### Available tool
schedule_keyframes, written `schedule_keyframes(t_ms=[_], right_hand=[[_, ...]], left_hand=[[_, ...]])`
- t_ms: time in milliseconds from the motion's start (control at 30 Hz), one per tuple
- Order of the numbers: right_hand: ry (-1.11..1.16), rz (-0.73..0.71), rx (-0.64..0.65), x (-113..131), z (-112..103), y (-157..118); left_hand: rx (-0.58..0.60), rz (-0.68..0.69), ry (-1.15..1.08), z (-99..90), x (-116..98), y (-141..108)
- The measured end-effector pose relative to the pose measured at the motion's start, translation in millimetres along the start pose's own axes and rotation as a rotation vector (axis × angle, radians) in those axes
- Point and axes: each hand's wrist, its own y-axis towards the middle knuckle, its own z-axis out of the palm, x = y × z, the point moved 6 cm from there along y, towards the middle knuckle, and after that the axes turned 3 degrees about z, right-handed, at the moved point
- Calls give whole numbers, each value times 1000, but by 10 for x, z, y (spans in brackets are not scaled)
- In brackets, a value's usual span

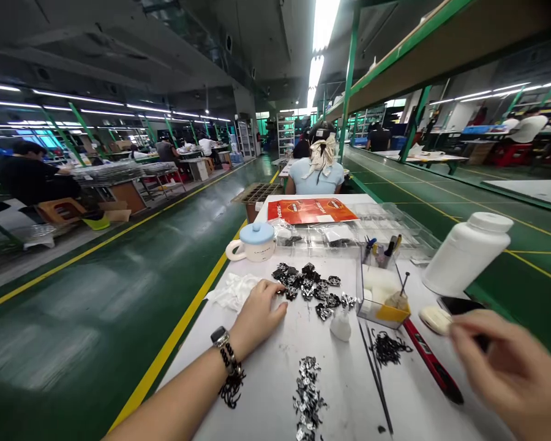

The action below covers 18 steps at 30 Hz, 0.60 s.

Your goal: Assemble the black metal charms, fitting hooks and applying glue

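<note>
Black-and-silver pieces (307, 288) are heaped on a smooth white desk (266, 392), touched by one hand.
The left hand (261, 306) is laid loosely open at the heap's left side, its fingertips set on the outermost pieces, mid-desk; the right hand (509, 361) is curled and blurred near the right edge, beside a rounded cream object (435, 320), and whether anything is gripped cannot be told. A small white squeeze bottle (340, 326) is stood just below the heap, with a strip of shiny silver bits (308, 398) toward the near edge. Crumpled white tissue (235, 291) and a blue-lidded mug (257, 242) are placed along the left edge, a tilted-looking glossy white bottle (467, 254) at the right. Beyond, a green floor (174, 245) is marked with yellow lines under tube lights.
</note>
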Motion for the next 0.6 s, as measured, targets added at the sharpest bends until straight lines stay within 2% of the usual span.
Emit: schedule_keyframes(t_ms=[33, 100, 200, 300, 367, 433, 600], right_hand=[[-12, -144, 184, 201, 228, -75], [-91, -179, 352, 360, 546, -191], [-181, 13, 478, 273, 856, -286], [-253, 236, 579, 97, 1036, -349], [-317, 283, 625, 53, 1116, -361], [-386, 263, 639, 56, 1179, -349], [-422, 130, 531, 115, 1263, -292]], left_hand=[[-12, 8, 44, 0, 54, 31], [-23, 26, 113, 21, 124, 67], [-19, 55, 175, 56, 142, 75], [-9, 67, 198, 62, 102, 56], [-2, 64, 191, 58, 55, 35], [11, 65, 163, 63, -15, 3], [118, 81, 22, 163, -265, -135]])
